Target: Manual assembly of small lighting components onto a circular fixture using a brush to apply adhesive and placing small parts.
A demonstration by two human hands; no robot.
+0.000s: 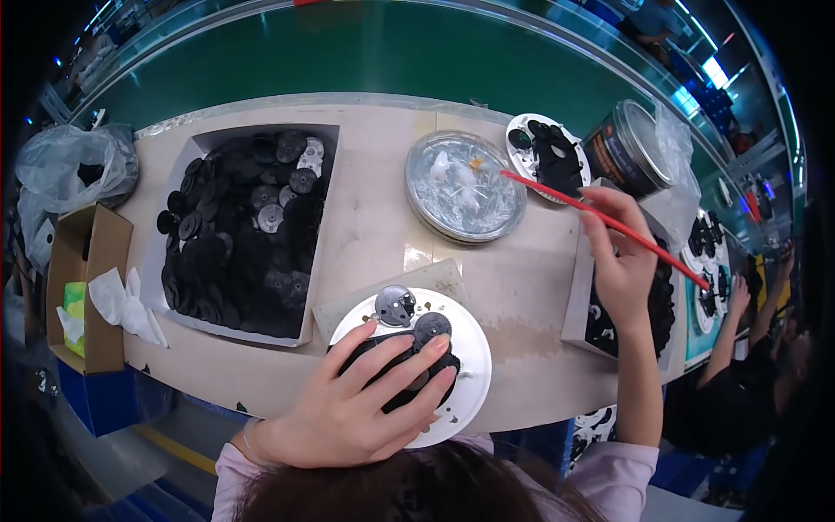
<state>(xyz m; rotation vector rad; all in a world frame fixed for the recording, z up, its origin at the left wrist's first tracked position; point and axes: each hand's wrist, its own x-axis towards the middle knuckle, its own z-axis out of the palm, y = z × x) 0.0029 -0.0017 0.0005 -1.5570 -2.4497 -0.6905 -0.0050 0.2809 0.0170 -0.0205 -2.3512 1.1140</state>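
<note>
My left hand [370, 396] is spread over a white round plate [474, 365] with black and grey gears mounted on it. Its fingers curve over the black parts and hold the plate near the table's front edge; the palm hides part of them. A grey gear [394, 306] shows beyond the fingertips. Raised at the right, my right hand [622, 252] pinches a slim red stick [644, 241]. The stick's far end reaches over the rim of a round, plastic-covered dish [461, 196] holding white and yellowish smears. I cannot tell whether it touches.
A large tray [310, 304] of black and grey gears stands at left, beside a cardboard box [117, 248]. Another white plate with black parts [520, 122] and a dark can [633, 148] stand at back right. Under my right arm is a parts box [576, 309]. Other people work farther right.
</note>
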